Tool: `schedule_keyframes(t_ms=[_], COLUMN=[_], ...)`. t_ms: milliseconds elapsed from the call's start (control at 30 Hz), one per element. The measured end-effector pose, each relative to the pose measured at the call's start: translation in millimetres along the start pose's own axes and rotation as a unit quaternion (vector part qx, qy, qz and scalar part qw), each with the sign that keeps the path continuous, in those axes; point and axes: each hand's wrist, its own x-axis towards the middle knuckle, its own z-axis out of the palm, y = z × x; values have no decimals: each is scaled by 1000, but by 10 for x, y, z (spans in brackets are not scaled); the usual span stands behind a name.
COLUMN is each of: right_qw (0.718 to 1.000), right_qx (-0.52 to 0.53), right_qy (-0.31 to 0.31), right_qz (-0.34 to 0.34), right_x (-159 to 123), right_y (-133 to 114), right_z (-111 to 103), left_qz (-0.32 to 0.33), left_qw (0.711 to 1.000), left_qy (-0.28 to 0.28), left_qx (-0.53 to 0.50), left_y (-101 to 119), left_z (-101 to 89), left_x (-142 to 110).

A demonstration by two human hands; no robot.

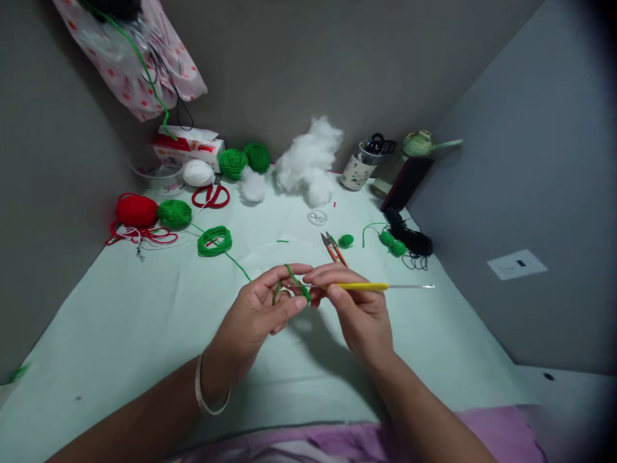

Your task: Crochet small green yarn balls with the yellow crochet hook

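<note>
My right hand (359, 308) is closed round the yellow handle of a double-ended crochet hook (364, 287). The hook's left tip reaches into the green yarn at my left fingers. Between thumb and fingers, my left hand (263, 305) pinches a small green crochet piece (305, 293), with yarn looped over the index finger. From that hand a strand runs back to a loose coil of green yarn (214, 241). Thread snips with orange handles (335, 249) lie just beyond my right hand, beside a little green crocheted ball (346, 241).
Behind stand yarn balls (233, 164), white stuffing (311, 161), a tissue box (190, 149) and a cup of tools (359, 168). Red-handled scissors (211, 196) and red yarn (137, 211) lie left. Black yarn (414, 239) and a dark upright phone-like slab (407, 183) are right. Grey partitions enclose the table.
</note>
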Motion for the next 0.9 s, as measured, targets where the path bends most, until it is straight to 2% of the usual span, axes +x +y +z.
schedule_keyframes(t_ms=[133,333,433,633,900], right_qw=[1000,999,998,999,997], right_qx=[-12,39,36,41,30], right_qy=[11,8,21,4,61], right_qz=[-2,26,41,23,30], right_x=[-10,16,18,8,30], right_y=[5,19,27,24,-23], right_z=[-6,-18,-14,14,-35], left_qz=[-7,-18,-9,8,16], left_qw=[1000,998,998,999,998], left_qy=[-16,-8,9,18,48], left_qx=[-16,-67,-62,-36,-22], left_y=[-7,45,44,4,17], left_z=[-12,-12,-5,-8,-44], left_x=[9,16,10,18,11])
